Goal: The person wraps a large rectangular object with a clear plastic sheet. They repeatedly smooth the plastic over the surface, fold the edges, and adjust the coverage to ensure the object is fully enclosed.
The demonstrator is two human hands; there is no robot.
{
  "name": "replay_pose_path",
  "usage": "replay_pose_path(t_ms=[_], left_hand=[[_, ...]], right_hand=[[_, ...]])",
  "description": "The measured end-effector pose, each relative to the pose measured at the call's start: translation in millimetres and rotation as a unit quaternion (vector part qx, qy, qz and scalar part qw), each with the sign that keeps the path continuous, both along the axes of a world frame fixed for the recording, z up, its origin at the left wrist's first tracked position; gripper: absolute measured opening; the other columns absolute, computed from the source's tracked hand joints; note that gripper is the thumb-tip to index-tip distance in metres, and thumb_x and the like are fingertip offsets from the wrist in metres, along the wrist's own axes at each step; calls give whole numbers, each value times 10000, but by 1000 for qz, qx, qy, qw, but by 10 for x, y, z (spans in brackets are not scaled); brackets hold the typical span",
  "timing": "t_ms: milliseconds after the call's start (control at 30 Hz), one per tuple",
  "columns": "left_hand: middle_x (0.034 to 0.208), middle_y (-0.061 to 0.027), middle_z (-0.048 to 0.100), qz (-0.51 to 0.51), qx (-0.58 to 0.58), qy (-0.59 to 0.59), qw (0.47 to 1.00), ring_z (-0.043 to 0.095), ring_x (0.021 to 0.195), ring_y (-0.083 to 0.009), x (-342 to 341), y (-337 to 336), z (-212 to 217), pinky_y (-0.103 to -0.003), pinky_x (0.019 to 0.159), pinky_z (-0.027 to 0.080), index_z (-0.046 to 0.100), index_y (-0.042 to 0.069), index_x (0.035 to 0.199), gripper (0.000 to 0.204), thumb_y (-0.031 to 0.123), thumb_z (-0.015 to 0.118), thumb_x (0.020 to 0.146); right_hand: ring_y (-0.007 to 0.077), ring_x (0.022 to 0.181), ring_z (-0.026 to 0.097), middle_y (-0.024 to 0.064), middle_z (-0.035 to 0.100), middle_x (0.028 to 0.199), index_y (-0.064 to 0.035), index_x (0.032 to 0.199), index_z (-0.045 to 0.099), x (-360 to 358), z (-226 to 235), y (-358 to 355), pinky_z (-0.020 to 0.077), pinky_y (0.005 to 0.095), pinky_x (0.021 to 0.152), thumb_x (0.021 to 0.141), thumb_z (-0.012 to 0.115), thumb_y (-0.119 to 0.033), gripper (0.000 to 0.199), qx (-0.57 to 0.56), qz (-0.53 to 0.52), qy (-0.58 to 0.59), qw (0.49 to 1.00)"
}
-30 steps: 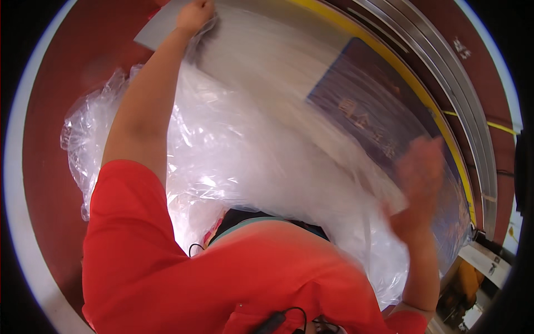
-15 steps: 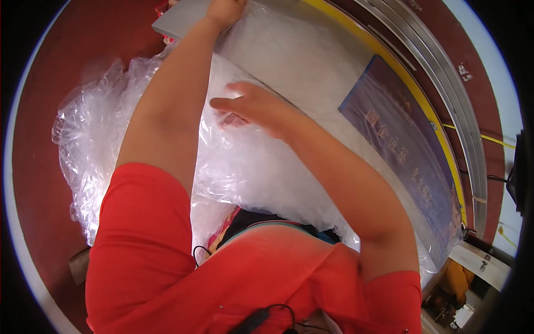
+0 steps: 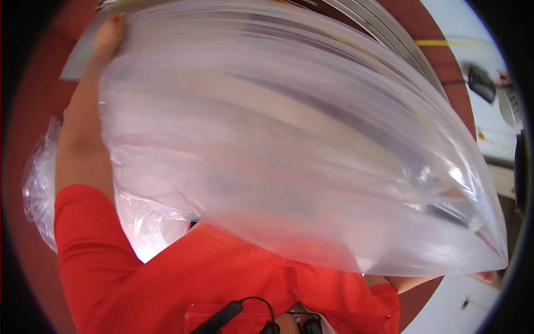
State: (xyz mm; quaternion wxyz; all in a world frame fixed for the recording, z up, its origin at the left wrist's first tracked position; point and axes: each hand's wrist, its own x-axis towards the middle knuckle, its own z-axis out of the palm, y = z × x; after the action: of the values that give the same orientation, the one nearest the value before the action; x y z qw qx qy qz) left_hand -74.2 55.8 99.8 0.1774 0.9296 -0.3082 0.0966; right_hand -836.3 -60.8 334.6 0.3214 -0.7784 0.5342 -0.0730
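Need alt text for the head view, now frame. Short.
A large clear plastic bag, blurred by motion, billows across most of the view. The left hand grips its top-left corner beside a grey board; the right hand barely shows at the bag's lower right corner. More crumpled plastic lies at left.

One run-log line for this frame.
left hand: grips clear plastic bag edge | right hand: mostly hidden | bag: billowing, blurred

The clear plastic bag has billowed up across the view, and the right hand has swung to its lower right corner.
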Motion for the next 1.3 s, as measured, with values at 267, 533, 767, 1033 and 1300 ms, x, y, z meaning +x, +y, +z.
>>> replay_pose_path(t_ms=[267,533,767,1033,1300], left_hand=[[995,-212,505,-51,59,-77,994,473,934,-368,507,-17,-342,-433,781,374,473,94,1021,430,421,271,830],[938,-226,515,-69,50,-84,993,480,874,-400,791,-53,-432,-442,738,385,487,61,956,395,389,304,833],[921,-229,514,-72,54,-69,994,479,871,-392,706,-129,-480,-441,722,389,487,53,936,394,398,329,827],[881,-219,520,-74,43,-66,994,479,829,-403,788,-90,-474,-446,660,391,492,52,886,361,379,349,827],[809,-201,526,-89,36,-71,993,486,767,-394,820,196,-427,-430,619,388,488,40,842,368,383,357,833]], right_hand=[[102,601,465,16,546,708,-48,765,571,-1929,-782,138,378,214,544,769,484,-201,176,-178,-316,63,930],[209,692,511,62,551,825,-55,920,535,-1522,-1256,140,413,320,596,768,465,-216,232,-390,-199,357,825],[316,1037,417,128,483,1087,-112,1131,442,-1128,750,-341,360,394,840,760,461,-356,444,-517,-152,587,604],[306,1060,408,175,398,1174,-33,1169,378,-1040,-1364,-895,322,337,888,730,466,-149,462,81,-66,663,742],[330,1117,337,159,387,1194,-32,1162,384,-731,-2133,-1617,263,367,930,781,433,-433,555,-338,-209,299,867]])
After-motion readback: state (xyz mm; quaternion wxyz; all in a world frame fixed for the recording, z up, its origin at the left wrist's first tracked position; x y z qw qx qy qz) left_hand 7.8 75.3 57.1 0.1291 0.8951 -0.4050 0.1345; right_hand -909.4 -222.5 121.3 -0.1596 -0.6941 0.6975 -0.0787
